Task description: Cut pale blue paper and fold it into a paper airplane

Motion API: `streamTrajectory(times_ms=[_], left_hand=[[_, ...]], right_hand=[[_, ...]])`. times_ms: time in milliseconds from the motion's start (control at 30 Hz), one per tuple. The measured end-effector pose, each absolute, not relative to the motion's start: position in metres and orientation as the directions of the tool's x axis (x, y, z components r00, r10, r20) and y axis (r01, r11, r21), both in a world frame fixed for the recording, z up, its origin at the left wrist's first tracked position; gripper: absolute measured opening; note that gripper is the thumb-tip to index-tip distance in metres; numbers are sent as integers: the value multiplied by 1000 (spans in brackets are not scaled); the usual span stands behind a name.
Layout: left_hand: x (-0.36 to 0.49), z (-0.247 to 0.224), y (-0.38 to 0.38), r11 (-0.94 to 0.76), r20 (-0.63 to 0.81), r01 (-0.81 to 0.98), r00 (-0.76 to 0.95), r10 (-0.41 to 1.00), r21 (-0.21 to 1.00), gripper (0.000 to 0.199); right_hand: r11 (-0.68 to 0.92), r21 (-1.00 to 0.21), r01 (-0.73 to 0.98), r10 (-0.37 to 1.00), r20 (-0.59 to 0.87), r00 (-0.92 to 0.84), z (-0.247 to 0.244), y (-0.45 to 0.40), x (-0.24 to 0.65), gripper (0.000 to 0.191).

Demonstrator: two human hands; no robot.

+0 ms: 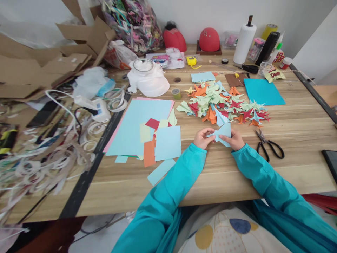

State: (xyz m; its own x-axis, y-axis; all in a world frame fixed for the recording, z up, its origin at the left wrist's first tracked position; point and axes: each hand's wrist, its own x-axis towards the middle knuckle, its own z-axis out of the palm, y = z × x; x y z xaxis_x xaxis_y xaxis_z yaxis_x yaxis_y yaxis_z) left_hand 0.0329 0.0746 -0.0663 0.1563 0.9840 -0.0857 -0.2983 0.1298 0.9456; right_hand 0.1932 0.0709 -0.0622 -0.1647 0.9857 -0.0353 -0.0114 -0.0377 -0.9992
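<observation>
Between both hands is a partly folded light blue sheet of origami paper [223, 133], held just above the wooden table. My left hand [203, 138] pinches its left point between thumb and fingers. My right hand [234, 139] grips the right side, thumb pressed on the front face. Right behind the hands lies a heap of folded paper cranes [210, 96] in pale green, orange, red and blue. To the left are a square light blue sheet [167, 143], an orange paper piece [149, 153] and a large light blue sheet [137, 119].
Black-handled pliers [270, 144] lie right of my right hand. A teal sheet [264, 92] is behind them. A white-wrapped jar [149, 79], a yellow tape measure [192, 61] and a white roll [244, 44] stand farther back. Tangled ribbons [52, 158] and cardboard [34, 70] fill the left.
</observation>
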Motion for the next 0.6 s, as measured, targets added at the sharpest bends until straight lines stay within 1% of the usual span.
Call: streamTrajectory(times_ms=[167, 233, 300, 433, 600], left_hand=[[33, -66, 74, 89, -52, -271, 139, 989, 958, 31], [33, -66, 73, 75, -36, -277, 146, 989, 958, 30], [33, -64, 71, 55, -4, -295, 171, 985, 954, 31], [35, -64, 69, -9, 79, -298, 222, 972, 954, 42], [36, -67, 69, -145, 190, -229, 189, 963, 963, 41]], right_hand=[[-27, -1000, 15, 976, -30, -216, -61, 71, 195, 26], [-47, -999, -4, 974, -45, -221, -60, 71, 196, 25], [-75, -996, -58, 980, -63, -187, -59, 72, 197, 24], [-122, -983, -135, 988, -108, -110, -59, 74, 197, 25], [-116, -986, -122, 983, -96, -156, -61, 76, 198, 27]])
